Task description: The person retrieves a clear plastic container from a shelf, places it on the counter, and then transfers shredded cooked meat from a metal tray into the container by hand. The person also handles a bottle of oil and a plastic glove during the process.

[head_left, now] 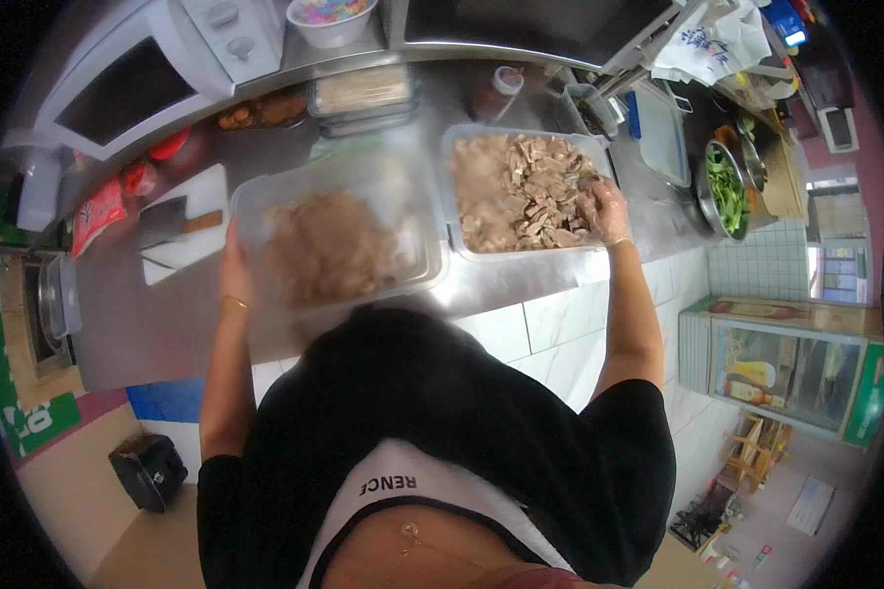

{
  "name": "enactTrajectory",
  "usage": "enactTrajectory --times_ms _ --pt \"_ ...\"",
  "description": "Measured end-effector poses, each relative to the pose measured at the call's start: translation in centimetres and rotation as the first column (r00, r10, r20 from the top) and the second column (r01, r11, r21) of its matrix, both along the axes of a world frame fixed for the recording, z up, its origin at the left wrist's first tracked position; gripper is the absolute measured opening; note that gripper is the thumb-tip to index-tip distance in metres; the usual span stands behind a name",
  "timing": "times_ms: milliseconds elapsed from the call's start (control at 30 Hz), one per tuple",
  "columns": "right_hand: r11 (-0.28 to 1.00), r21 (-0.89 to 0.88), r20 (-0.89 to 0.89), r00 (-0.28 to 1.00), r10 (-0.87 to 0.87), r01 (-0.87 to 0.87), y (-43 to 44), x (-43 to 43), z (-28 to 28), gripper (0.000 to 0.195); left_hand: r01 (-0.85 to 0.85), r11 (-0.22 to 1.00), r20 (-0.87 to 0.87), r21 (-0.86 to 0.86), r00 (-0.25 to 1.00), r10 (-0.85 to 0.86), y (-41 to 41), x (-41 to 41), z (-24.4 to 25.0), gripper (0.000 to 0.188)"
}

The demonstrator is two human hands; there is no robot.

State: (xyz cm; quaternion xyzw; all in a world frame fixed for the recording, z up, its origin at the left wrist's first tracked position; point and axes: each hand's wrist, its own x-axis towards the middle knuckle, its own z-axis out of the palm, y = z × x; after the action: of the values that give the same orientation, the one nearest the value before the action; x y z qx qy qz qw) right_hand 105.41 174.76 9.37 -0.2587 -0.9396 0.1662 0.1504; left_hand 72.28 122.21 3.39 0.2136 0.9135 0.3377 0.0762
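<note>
My left hand (236, 269), blurred, grips the left wall of a translucent plastic container (420, 199). A brownish heap of meat (331, 254) sits inside it, too blurred to make out in detail. My right hand (605, 211) wears a clear disposable glove. Its curled fingers touch the sliced meat (545, 188) at the right side of a second plastic container (519, 256); whether slices are pinched in them is hidden. The two containers stand side by side on the steel counter (479, 291), their neighbouring rims close together.
At left, a cleaver (163, 219) lies on a white cutting board (210, 188) beside a red packet (97, 213). Behind the containers stand stacked lidded boxes (363, 96) and a sauce bottle (497, 94). Rightward are a clear lid (659, 136) and a metal bowl of greens (725, 190).
</note>
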Motion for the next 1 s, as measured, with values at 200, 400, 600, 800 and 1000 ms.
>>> enactTrajectory --times_ms 200,400,600,800,1000 --pt "0.959 0.238 0.076 0.987 0.14 -0.154 0.2 -2.4 1.7 0.014 -0.022 0.999 0.064 0.039 0.998 0.02 -0.2 0.7 0.6 0.06" --pt "0.98 0.106 0.005 0.986 0.167 -0.166 -3.3 -7.6 4.9 0.015 0.016 0.999 -0.016 0.041 1.0 -0.016 -1.0 0.0 -1.4 0.062" --pt "0.798 -0.524 -0.114 0.953 0.28 -0.297 -14.8 -14.8 6.4 0.029 0.018 0.998 -0.117 0.062 0.993 -0.011 -0.7 0.2 -1.9 0.061" --pt "0.61 -0.436 0.143 0.618 0.773 -0.662 -24.0 -20.8 0.1 0.073 -0.057 0.991 0.047 -0.118 0.997 0.063 -0.7 -0.1 -0.8 0.058" --pt "0.646 -0.091 0.485 0.533 0.693 -0.758 -32.5 -23.7 -6.9 0.072 -0.09 0.986 0.139 -0.137 0.984 0.109 0.4 0.5 1.3 0.058"
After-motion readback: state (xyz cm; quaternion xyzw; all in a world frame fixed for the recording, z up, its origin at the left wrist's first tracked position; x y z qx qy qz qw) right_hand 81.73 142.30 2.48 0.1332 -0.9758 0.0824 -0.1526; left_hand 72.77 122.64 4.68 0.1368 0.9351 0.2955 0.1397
